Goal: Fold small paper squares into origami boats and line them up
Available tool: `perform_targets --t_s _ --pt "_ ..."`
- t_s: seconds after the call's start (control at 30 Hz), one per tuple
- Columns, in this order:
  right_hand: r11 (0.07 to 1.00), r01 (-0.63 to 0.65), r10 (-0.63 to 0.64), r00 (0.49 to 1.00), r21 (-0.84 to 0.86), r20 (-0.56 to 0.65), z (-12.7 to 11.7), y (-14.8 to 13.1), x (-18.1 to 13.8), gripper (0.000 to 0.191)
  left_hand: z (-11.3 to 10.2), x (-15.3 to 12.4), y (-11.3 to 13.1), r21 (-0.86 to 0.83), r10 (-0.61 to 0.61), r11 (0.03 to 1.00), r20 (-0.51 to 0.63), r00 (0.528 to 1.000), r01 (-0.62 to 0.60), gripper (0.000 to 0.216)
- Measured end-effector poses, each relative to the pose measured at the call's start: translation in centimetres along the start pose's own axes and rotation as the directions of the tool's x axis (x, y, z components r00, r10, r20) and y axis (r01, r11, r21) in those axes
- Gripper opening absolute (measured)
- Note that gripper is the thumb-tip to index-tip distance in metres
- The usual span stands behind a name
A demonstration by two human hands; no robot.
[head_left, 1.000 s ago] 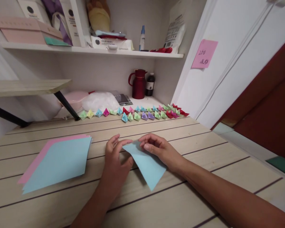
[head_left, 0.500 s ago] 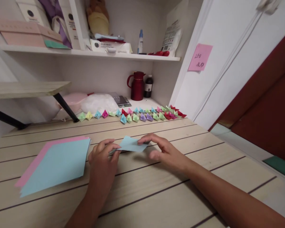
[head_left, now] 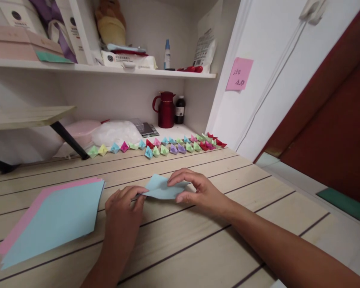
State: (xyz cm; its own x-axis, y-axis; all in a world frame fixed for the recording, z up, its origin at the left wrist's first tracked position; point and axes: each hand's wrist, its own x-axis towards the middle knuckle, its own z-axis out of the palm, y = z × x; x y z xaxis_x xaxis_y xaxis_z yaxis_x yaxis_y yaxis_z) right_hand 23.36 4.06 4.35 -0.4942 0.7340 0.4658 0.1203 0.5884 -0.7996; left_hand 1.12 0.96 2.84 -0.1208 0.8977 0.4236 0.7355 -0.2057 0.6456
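Blue sheet (head_left: pixel 157 192) is pinched by L hand (head_left: pixel 123 212), R hand (head_left: pixel 199 192) half-open at its R side, w/ paper boats (head_left: pixel 164 150) mid-frame, stack (head_left: pixel 55 218) lower L.

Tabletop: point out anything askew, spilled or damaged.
The paper stack at left looks slightly askew: a pink sheet juts out from under the blue one. I see no spill or damage.
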Motion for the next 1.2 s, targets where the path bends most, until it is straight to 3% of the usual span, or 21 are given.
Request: perform_targets --t_s 0.37,0.73,1.0,1.2 --pt "1.0 0.02 -0.019 1.0 -0.009 0.021 0.26 -0.19 0.06 0.029 -0.16 -0.08 0.42 0.028 -0.08 0.997 0.046 0.996 0.078 0.021" --pt "0.997 0.053 -0.049 0.997 -0.053 0.065 0.43 -0.1 -0.06 0.036 -0.14 -0.16 -0.11 -0.002 -0.011 1.0 0.001 1.0 0.011 0.021" --pt "0.998 0.05 -0.048 0.997 -0.038 0.06 0.45 -0.1 -0.09 0.036 -0.13 -0.29 0.13 0.013 0.026 1.0 0.029 0.999 -0.026 0.021" --pt "0.999 0.053 -0.053 0.998 0.006 0.035 -0.01 -0.26 -0.04 0.024 -0.1 -0.11 -0.37 -0.006 0.02 1.0 -0.006 1.0 -0.02 0.022"
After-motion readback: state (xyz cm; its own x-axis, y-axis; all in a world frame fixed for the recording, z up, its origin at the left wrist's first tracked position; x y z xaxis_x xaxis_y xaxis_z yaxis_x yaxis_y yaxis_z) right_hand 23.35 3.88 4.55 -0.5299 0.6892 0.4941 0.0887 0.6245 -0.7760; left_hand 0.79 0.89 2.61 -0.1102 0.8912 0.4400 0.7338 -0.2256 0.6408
